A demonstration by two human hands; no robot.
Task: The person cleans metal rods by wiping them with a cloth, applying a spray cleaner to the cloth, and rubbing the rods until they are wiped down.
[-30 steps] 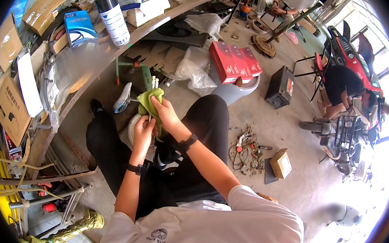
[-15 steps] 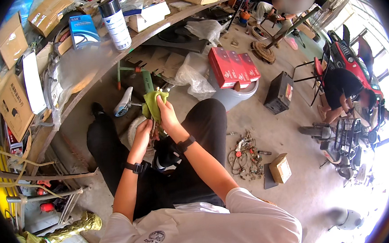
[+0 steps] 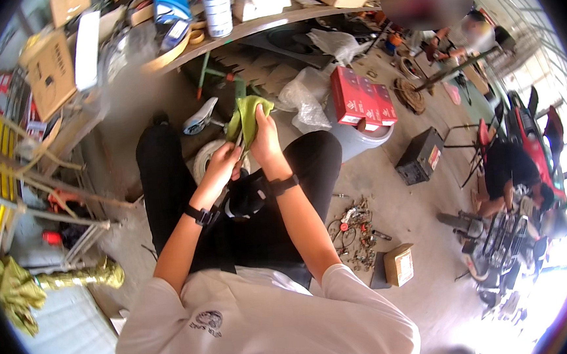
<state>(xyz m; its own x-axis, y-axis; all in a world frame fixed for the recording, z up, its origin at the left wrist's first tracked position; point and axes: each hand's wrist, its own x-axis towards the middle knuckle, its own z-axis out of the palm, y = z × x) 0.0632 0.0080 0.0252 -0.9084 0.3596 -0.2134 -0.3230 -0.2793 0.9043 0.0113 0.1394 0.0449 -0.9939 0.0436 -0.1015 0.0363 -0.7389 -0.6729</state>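
Note:
Between my knees is a small vehicle with a green frame tube [image 3: 240, 88], a white-and-blue saddle [image 3: 200, 116] and a pale-rimmed wheel [image 3: 203, 157]. A yellow-green cloth [image 3: 245, 119] drapes over a part below the tube. My right hand [image 3: 266, 139] is closed on the cloth, thumb pointing up along it. Just left of it and lower, my left hand [image 3: 222, 168] has its fingers curled around a thin part beneath the cloth's lower end. What exactly the left fingers hold is hidden.
A cluttered workbench [image 3: 247, 28] with a spray can [image 3: 217, 10] curves across the top. Red boxes [image 3: 362, 98] sit on a grey bin [image 3: 366, 136]; a black battery [image 3: 420, 156], loose parts [image 3: 356, 231] and a cardboard box [image 3: 399, 265] lie rightward. People [image 3: 510, 168] work beyond.
My view has shifted, so the bench sits higher in the picture. The cloth now hangs more spread out and longer under my right hand. Both hands keep their hold.

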